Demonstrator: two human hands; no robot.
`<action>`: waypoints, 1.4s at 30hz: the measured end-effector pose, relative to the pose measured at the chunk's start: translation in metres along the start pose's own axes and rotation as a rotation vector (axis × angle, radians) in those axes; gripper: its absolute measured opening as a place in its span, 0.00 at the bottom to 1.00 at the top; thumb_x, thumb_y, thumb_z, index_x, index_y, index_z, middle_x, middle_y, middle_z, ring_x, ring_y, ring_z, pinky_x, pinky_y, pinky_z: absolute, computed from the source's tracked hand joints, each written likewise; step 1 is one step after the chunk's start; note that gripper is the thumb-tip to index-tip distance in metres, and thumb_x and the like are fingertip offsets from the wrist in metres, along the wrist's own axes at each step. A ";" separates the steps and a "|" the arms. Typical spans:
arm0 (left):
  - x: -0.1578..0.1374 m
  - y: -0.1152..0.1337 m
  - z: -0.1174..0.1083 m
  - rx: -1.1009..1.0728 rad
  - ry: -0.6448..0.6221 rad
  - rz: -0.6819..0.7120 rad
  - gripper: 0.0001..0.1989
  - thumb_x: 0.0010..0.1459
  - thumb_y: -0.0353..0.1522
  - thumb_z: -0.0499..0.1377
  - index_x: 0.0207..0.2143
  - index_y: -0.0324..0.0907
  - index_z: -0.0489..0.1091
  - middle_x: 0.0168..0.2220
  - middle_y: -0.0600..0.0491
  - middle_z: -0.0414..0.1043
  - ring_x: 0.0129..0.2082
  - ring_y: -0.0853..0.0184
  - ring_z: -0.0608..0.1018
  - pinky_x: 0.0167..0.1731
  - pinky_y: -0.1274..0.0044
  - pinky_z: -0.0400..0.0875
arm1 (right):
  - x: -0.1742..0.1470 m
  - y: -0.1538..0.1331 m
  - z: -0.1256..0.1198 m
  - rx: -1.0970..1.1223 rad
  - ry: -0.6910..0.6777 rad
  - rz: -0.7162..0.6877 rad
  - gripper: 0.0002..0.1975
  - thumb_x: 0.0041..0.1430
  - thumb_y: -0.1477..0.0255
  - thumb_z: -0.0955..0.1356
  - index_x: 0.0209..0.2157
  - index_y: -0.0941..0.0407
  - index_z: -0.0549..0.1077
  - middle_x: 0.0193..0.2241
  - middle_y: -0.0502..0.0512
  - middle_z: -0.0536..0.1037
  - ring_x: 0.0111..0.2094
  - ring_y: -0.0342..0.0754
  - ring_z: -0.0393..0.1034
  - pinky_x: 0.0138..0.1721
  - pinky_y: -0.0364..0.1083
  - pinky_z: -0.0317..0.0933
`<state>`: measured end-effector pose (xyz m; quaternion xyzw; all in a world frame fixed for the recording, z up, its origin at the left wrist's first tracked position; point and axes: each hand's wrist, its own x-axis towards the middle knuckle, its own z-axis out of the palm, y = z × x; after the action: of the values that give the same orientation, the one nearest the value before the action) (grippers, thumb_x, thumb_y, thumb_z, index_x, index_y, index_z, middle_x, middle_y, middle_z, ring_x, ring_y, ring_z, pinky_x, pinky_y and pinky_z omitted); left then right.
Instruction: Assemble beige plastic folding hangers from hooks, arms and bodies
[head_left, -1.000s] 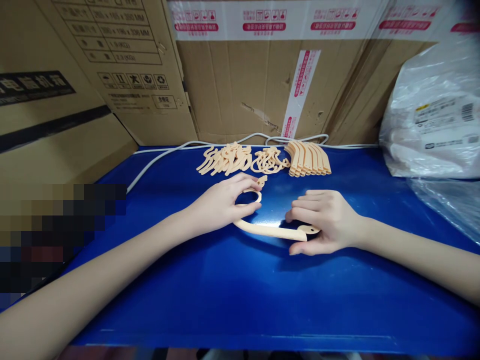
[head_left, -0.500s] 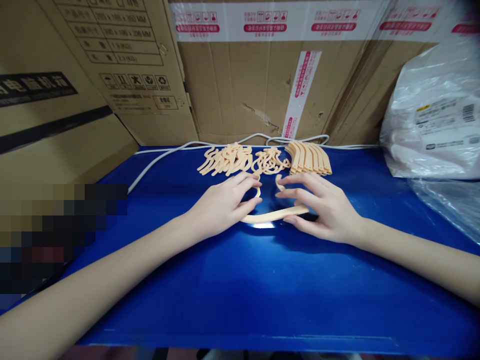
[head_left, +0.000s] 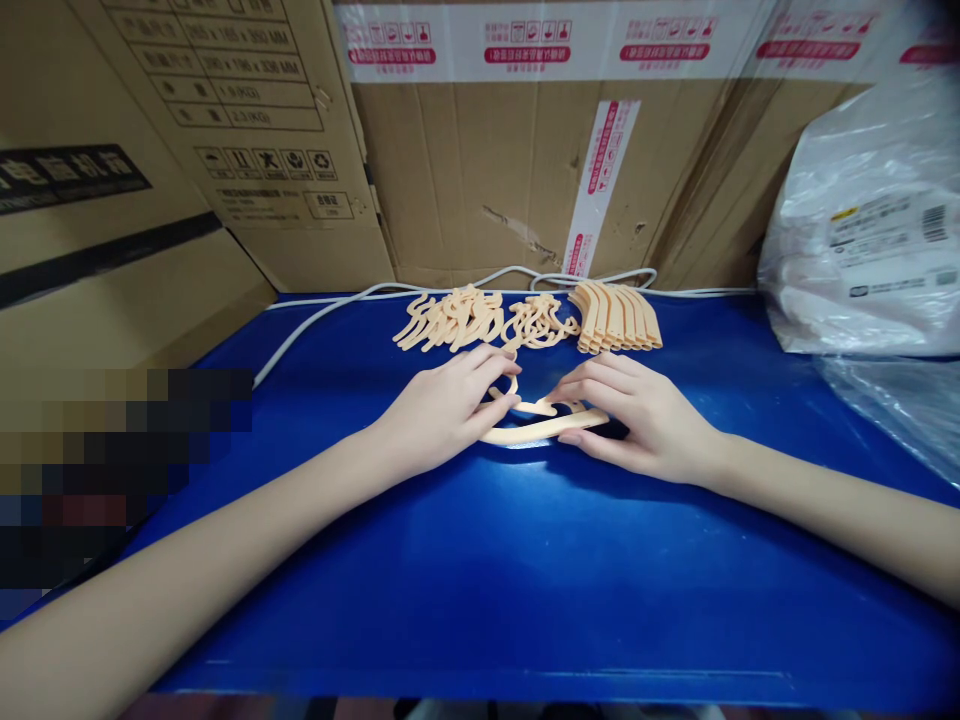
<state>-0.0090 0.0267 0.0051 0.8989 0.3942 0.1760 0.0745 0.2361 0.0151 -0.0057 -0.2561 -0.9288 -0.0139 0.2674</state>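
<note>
In the middle of the blue table [head_left: 480,580] my hands hold a partly assembled beige plastic clothes hanger [head_left: 525,432]. My left hand [head_left: 442,410] pinches its left end, with a curved hook [head_left: 513,384] by the fingertips. My right hand [head_left: 637,415] is closed about its right part; the fingers press a slim beige strip [head_left: 536,407] lying just behind the wide curved arm, while the thumb rests at the front edge. My fingers hide the joints at both ends.
Behind my hands lie a pile of slim wavy strips [head_left: 454,318], a pile of small hooks [head_left: 538,322] and a row of wide curved arms [head_left: 619,318]. A white cable [head_left: 315,325] runs behind them, before cardboard boxes [head_left: 480,180]. A plastic-wrapped package [head_left: 862,240] stands right.
My right hand has shifted slightly left and its fingers have closed down. The slim strip that stood raised at its fingertips now lies flat, between both hands. My left hand stays nearly still.
</note>
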 end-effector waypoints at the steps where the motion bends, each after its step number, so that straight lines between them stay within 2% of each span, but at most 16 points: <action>1: 0.000 0.000 0.000 -0.001 0.000 0.001 0.14 0.67 0.36 0.51 0.52 0.41 0.67 0.56 0.50 0.69 0.55 0.63 0.73 0.50 0.71 0.69 | 0.000 0.000 0.000 0.011 -0.002 -0.006 0.13 0.63 0.65 0.67 0.44 0.60 0.73 0.39 0.60 0.78 0.39 0.50 0.70 0.40 0.49 0.65; 10: -0.001 -0.002 0.001 -0.019 -0.001 -0.005 0.13 0.66 0.37 0.53 0.51 0.43 0.67 0.55 0.52 0.70 0.53 0.63 0.73 0.50 0.71 0.70 | -0.002 -0.002 -0.001 0.003 -0.039 -0.182 0.10 0.64 0.70 0.66 0.44 0.60 0.72 0.41 0.58 0.79 0.42 0.49 0.70 0.43 0.49 0.67; 19: -0.002 0.000 0.003 -0.175 -0.030 0.044 0.13 0.64 0.35 0.54 0.50 0.46 0.67 0.56 0.51 0.68 0.56 0.63 0.72 0.52 0.70 0.69 | -0.002 -0.003 0.000 -0.008 -0.064 -0.149 0.11 0.66 0.70 0.64 0.46 0.59 0.73 0.42 0.59 0.80 0.43 0.50 0.71 0.43 0.51 0.68; 28: 0.004 -0.003 0.007 -0.351 0.030 0.039 0.12 0.59 0.32 0.59 0.47 0.42 0.69 0.51 0.48 0.70 0.53 0.63 0.73 0.56 0.68 0.66 | -0.001 -0.001 0.001 -0.008 -0.091 -0.149 0.12 0.67 0.71 0.63 0.47 0.62 0.74 0.42 0.59 0.80 0.43 0.50 0.70 0.44 0.50 0.68; 42: 0.003 -0.008 0.013 -0.558 -0.007 0.031 0.19 0.57 0.31 0.60 0.51 0.44 0.67 0.55 0.48 0.69 0.57 0.63 0.70 0.60 0.66 0.63 | -0.002 0.000 0.002 0.050 -0.105 -0.063 0.12 0.67 0.69 0.64 0.47 0.59 0.74 0.43 0.58 0.80 0.43 0.49 0.71 0.45 0.50 0.67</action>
<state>-0.0080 0.0345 -0.0088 0.8500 0.3165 0.2760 0.3179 0.2360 0.0144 -0.0083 -0.2202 -0.9492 0.0143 0.2241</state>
